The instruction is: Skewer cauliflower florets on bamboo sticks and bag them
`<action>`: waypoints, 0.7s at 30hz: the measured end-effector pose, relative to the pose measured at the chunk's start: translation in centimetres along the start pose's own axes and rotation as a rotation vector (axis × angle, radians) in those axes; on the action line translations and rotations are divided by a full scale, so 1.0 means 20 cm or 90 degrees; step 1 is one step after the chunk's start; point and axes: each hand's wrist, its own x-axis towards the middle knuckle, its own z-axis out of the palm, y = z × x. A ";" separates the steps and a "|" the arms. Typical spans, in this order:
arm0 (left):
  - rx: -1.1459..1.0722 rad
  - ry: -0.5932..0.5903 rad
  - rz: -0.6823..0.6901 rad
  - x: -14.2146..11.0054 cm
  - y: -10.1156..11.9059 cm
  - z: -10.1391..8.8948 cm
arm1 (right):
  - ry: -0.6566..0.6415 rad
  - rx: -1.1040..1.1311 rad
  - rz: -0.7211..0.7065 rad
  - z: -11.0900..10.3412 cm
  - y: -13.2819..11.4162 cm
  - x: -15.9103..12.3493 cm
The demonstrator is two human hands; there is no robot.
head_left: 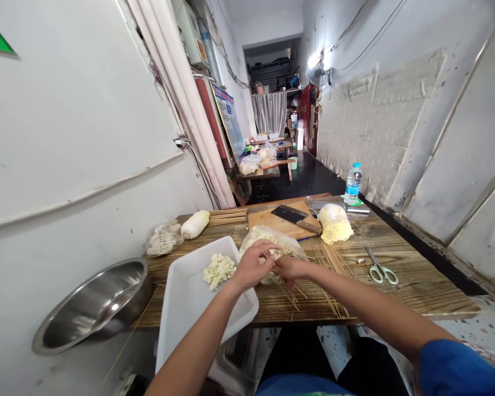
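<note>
My left hand (256, 265) is at the near side of an open clear plastic bag (268, 231) filled with pale chopped pieces (281, 251). Its fingers are bent together, and what they pinch is too small to tell. Close beside it, my right hand (291, 268) is curled closed, with its contents hidden by the fingers. Thin wooden skewers (291, 297) stick out below the right hand, lying on the table edge. To the left stands a white plastic tray (174, 308) holding a small heap of pale pieces (219, 270).
A cleaver (287, 213) rests on a wooden cutting board (259, 219). Beyond my right arm lie more skewers (338, 258), scissors (381, 269), a wrapped yellowish bundle (335, 223) and a water bottle (353, 184). A steel basin (94, 302) and a pale cabbage (195, 224) are left.
</note>
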 end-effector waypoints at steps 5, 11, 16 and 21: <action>0.309 -0.170 0.023 0.03 -0.01 0.00 | -0.076 0.131 -0.031 -0.07 0.04 -0.03; 0.461 -0.139 -0.035 0.04 0.00 0.06 | -0.131 0.242 -0.100 -0.18 0.07 -0.12; 0.484 -0.137 -0.059 0.04 -0.04 0.07 | 0.156 0.060 -0.047 -0.30 0.23 -0.12; 0.477 -0.107 -0.042 0.04 -0.07 0.07 | 0.253 0.060 -0.030 -0.31 0.41 -0.06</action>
